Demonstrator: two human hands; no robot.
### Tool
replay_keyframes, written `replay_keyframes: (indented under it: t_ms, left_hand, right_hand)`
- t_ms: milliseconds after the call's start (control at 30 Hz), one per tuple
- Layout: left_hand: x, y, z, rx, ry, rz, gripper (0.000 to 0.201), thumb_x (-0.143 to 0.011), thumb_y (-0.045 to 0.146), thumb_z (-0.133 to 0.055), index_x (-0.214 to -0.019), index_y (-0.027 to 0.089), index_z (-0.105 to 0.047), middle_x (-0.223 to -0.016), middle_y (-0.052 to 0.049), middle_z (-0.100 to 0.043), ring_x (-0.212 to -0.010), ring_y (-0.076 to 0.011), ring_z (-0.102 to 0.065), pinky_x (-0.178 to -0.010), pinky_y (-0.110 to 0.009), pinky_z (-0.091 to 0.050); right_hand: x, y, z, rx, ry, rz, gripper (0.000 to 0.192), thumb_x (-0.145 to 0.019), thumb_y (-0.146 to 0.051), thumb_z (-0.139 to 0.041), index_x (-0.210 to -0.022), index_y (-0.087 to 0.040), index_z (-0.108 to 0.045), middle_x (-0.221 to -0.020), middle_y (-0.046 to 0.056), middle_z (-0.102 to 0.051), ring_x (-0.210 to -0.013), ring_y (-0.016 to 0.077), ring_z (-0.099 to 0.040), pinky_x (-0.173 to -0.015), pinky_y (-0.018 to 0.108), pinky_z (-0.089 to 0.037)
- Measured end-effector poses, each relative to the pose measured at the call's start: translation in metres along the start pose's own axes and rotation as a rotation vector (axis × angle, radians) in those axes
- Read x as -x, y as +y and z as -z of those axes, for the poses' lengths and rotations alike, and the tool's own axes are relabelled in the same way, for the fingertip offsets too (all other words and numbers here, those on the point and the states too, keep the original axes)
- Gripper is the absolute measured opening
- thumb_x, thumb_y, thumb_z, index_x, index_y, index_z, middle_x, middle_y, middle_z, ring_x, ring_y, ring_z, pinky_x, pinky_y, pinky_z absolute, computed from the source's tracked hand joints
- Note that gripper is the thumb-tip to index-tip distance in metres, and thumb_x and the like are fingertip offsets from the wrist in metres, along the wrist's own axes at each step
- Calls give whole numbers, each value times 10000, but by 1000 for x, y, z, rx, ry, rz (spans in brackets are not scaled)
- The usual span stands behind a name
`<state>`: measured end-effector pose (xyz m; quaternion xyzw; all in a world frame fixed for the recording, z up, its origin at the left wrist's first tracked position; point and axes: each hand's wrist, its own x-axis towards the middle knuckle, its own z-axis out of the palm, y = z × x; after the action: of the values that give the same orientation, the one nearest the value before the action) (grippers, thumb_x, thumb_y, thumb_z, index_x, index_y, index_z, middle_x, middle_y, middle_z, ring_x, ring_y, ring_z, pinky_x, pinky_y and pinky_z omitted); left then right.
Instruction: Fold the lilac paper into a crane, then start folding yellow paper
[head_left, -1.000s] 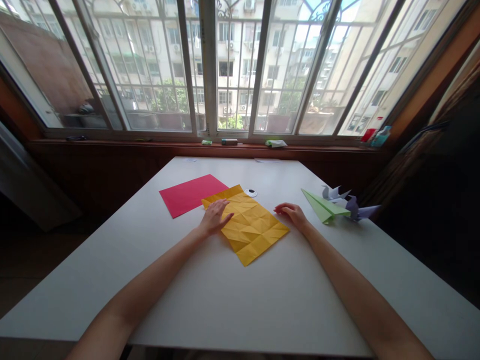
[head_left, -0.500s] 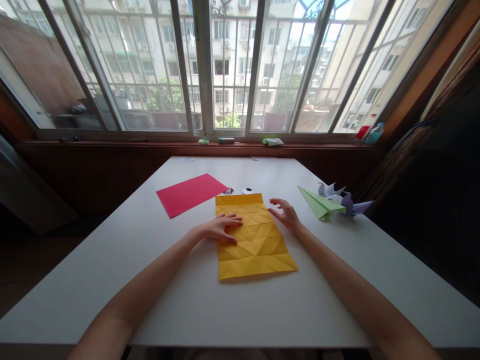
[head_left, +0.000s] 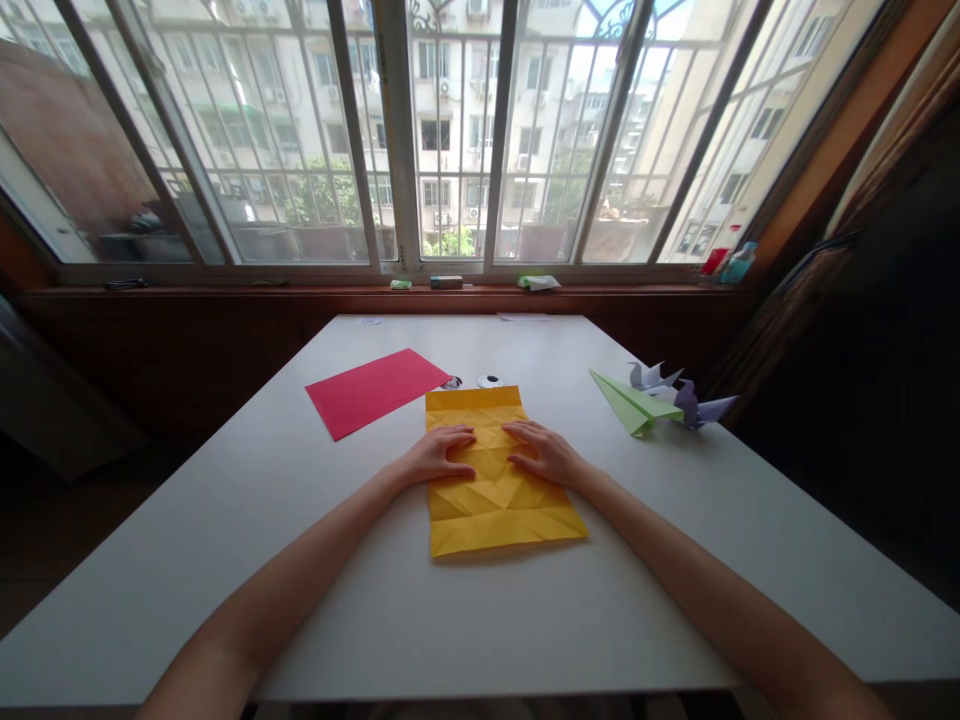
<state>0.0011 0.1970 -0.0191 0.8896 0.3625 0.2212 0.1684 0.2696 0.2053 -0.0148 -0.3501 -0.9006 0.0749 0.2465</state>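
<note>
A creased sheet of yellow paper (head_left: 499, 500) lies unfolded on the white table, fold lines crossing its surface. My left hand (head_left: 439, 455) rests flat on its left side, fingers stretched out. On the right side of the sheet lies my right hand (head_left: 545, 455), fingers spread and pointing toward the left hand. Neither hand grips anything. Past the sheet's far edge is a small round white piece with a black centre (head_left: 490, 381). A similar dark-and-white piece (head_left: 451, 383) sits partly beside the red paper's corner.
Red paper (head_left: 375, 390) lies flat at the left. To the right are a green paper plane (head_left: 634, 402), a purple folded bird (head_left: 705, 408) and a pale folded bird (head_left: 651, 377). The white table (head_left: 480, 620) reaches toward a windowsill (head_left: 337, 292) holding small items.
My right hand has come down from beside the yellow paper onto its right side. My left hand stays on the sheet. The view has shifted slightly.
</note>
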Motion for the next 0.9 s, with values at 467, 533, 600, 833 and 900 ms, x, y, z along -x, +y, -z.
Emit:
replay_keyframes:
  t_ms: [467, 533, 600, 833, 900]
  left_hand:
    - [-1, -7, -3, -114, 22, 11, 331, -886, 333, -523, -1172, 167, -514, -1197, -91, -531, -1023, -207, -558, -860, -423, -484]
    - [-1, -9, -3, -115, 20, 7, 328, -887, 333, -521, -1170, 168, -515, -1197, -91, -531, -1023, -206, -558, -860, -422, -484]
    - [-1, -9, -2, -114, 20, 4, 327, -887, 332, -521, -1170, 169, -516, -1197, -91, -531, -1022, -206, -558, -861, -421, -484]
    - [-1, -12, 1, -89, 0, -30, 321, -888, 332, -518, -1166, 172, -519, -1200, -91, -531, -1024, -204, -557, -864, -420, -483]
    - [0, -12, 3, -77, -8, -43, 313, -889, 331, -517, -1159, 171, -523, -1192, -90, -535, -1014, -201, -561, -857, -414, -487]
  right_hand:
    - [-2, 0, 2, -17, -91, 9, 446, -833, -416, -549, -1230, -211, -558, -1284, 93, -552, -1240, 258, -458, -1036, 438, -382]
    - [-3, 0, 2, -18, -84, 5, 431, -838, -400, -543, -1225, -211, -562, -1277, 94, -558, -1229, 255, -471, -1030, 436, -390]
    - [-3, -1, 1, -19, -78, 4, 436, -835, -399, -549, -1228, -210, -559, -1271, 94, -563, -1218, 255, -482, -1024, 436, -397]
    - [-3, 6, 2, -26, -39, 11, 312, -886, -296, -446, -1142, -228, -611, -1197, 58, -619, -1172, 224, -526, -999, 410, -433]
    - [-1, 12, 1, -25, -9, 0, 295, -889, -268, -427, -1102, -232, -628, -1160, 57, -638, -1138, 220, -553, -972, 406, -458]
